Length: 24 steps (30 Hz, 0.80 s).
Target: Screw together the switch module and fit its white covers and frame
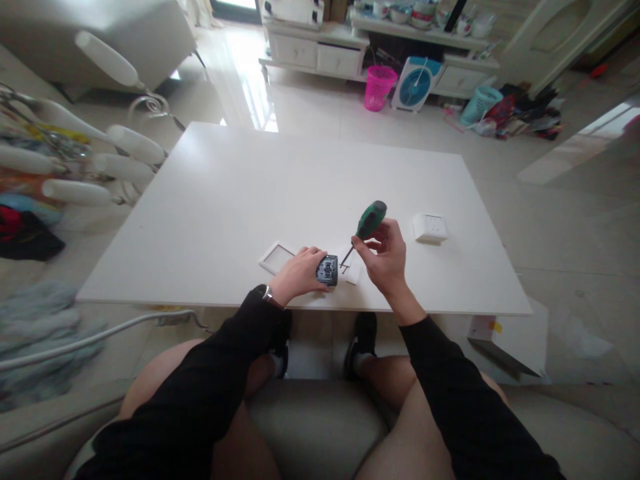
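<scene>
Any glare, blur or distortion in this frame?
Head view: bright glare streaks the floor; head view: outer edges look soft and stretched; head view: green screwdriver fairly clear, fine detail on the dark module too small to read.

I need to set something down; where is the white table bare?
The white table is bare along its far side, left of the white frame, and between the white socket box and the near edge. Front centre is crowded: left hand on a dark module, right hand holding a green screwdriver.

glossy tiled floor; grey sofa; white cabinet
</scene>
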Each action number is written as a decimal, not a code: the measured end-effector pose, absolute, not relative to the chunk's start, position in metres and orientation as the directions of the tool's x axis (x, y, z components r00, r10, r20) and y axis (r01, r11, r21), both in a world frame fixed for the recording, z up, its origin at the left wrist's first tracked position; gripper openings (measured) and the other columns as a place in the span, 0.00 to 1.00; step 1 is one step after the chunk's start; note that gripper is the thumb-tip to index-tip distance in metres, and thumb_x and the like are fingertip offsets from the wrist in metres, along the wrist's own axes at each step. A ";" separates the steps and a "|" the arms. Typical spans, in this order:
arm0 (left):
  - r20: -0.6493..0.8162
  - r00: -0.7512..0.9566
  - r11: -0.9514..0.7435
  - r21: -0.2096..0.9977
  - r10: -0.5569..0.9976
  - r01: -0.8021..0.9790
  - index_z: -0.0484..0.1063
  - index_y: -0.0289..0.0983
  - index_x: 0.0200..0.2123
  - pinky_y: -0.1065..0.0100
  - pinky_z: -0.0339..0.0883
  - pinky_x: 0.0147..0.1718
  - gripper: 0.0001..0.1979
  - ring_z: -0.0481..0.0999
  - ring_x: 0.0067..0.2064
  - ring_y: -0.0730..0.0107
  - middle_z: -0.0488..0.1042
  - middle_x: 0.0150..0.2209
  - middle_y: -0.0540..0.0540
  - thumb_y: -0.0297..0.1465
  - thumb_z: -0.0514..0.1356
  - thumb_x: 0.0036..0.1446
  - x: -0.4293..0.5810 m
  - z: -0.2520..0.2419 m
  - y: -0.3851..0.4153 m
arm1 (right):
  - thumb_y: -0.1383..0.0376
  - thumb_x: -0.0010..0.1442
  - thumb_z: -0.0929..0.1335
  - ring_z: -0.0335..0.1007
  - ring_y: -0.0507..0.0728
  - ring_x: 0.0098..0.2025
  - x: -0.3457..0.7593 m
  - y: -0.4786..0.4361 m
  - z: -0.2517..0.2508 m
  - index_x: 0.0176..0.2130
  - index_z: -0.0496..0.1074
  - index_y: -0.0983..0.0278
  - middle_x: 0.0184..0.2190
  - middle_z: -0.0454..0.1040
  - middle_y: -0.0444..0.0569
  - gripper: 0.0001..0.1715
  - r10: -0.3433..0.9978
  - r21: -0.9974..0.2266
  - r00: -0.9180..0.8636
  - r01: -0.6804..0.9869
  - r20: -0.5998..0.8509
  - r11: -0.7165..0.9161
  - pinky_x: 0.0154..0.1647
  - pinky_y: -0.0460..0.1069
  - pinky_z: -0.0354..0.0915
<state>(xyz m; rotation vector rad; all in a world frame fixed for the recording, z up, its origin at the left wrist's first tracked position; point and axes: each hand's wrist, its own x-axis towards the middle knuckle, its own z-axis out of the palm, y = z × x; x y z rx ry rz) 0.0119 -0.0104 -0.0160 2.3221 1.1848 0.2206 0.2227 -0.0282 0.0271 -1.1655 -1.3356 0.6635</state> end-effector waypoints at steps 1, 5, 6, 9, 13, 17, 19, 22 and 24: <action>-0.090 0.602 -0.479 0.518 0.794 0.709 0.72 0.39 0.58 0.50 0.71 0.59 0.35 0.74 0.59 0.43 0.75 0.57 0.36 0.40 0.76 0.48 0.012 -0.016 -0.011 | 0.60 0.57 0.78 0.76 0.52 0.36 0.223 -0.028 0.027 0.48 0.70 0.53 0.37 0.76 0.39 0.22 0.904 -0.909 0.183 0.238 0.386 0.341 0.31 0.45 0.76; -0.096 0.603 -0.480 0.513 0.792 0.712 0.72 0.39 0.59 0.50 0.71 0.58 0.34 0.74 0.59 0.43 0.75 0.58 0.36 0.39 0.75 0.51 0.013 -0.016 -0.011 | 0.60 0.57 0.78 0.76 0.52 0.36 0.223 -0.028 0.027 0.47 0.70 0.53 0.37 0.76 0.39 0.22 0.904 -0.911 0.186 0.236 0.385 0.339 0.31 0.45 0.76; -0.093 0.604 -0.483 0.511 0.792 0.711 0.72 0.39 0.59 0.50 0.71 0.58 0.33 0.74 0.59 0.43 0.75 0.58 0.36 0.39 0.74 0.51 0.013 -0.016 -0.011 | 0.59 0.57 0.78 0.76 0.52 0.36 0.223 -0.028 0.026 0.47 0.70 0.53 0.37 0.77 0.39 0.22 0.905 -0.911 0.186 0.239 0.384 0.337 0.31 0.45 0.76; -0.078 0.603 -0.488 0.509 0.794 0.709 0.73 0.39 0.59 0.51 0.72 0.58 0.33 0.74 0.59 0.43 0.76 0.57 0.36 0.40 0.75 0.51 0.013 -0.017 -0.011 | 0.59 0.58 0.78 0.77 0.52 0.37 0.223 -0.028 0.025 0.48 0.70 0.53 0.37 0.77 0.39 0.22 0.904 -0.908 0.181 0.246 0.387 0.339 0.31 0.45 0.76; -0.081 0.593 -0.476 0.516 0.801 0.712 0.74 0.37 0.58 0.50 0.71 0.59 0.33 0.74 0.59 0.42 0.76 0.56 0.35 0.39 0.75 0.50 0.013 -0.017 -0.011 | 0.60 0.58 0.78 0.77 0.51 0.37 0.222 -0.028 0.024 0.48 0.70 0.53 0.37 0.77 0.39 0.22 0.902 -0.905 0.173 0.238 0.396 0.351 0.31 0.45 0.76; -0.101 0.586 -0.465 0.507 0.804 0.726 0.74 0.38 0.57 0.51 0.71 0.58 0.32 0.74 0.58 0.43 0.77 0.55 0.36 0.40 0.76 0.50 0.015 -0.014 -0.011 | 0.60 0.58 0.78 0.76 0.51 0.36 0.221 -0.028 0.024 0.48 0.69 0.54 0.37 0.76 0.39 0.21 0.903 -0.905 0.173 0.247 0.394 0.348 0.31 0.44 0.75; -0.111 0.587 -0.467 0.496 0.802 0.732 0.74 0.39 0.57 0.52 0.71 0.58 0.32 0.74 0.58 0.45 0.76 0.55 0.37 0.41 0.76 0.50 0.015 -0.013 -0.011 | 0.59 0.58 0.77 0.76 0.51 0.36 0.220 -0.028 0.024 0.48 0.69 0.54 0.37 0.76 0.39 0.21 0.904 -0.905 0.173 0.256 0.390 0.341 0.31 0.44 0.75; -0.118 0.591 -0.473 0.483 0.798 0.736 0.73 0.39 0.57 0.52 0.71 0.59 0.32 0.74 0.59 0.45 0.76 0.56 0.38 0.40 0.76 0.51 0.015 -0.012 -0.011 | 0.58 0.59 0.77 0.76 0.51 0.37 0.220 -0.028 0.024 0.48 0.69 0.54 0.37 0.75 0.40 0.21 0.907 -0.903 0.165 0.267 0.388 0.338 0.31 0.45 0.75; -0.117 0.593 -0.477 0.482 0.796 0.735 0.73 0.39 0.58 0.52 0.71 0.59 0.33 0.74 0.59 0.45 0.76 0.57 0.37 0.40 0.76 0.51 0.014 -0.012 -0.011 | 0.59 0.59 0.77 0.76 0.52 0.37 0.220 -0.028 0.024 0.48 0.68 0.54 0.37 0.75 0.40 0.21 0.905 -0.900 0.162 0.269 0.393 0.342 0.31 0.45 0.75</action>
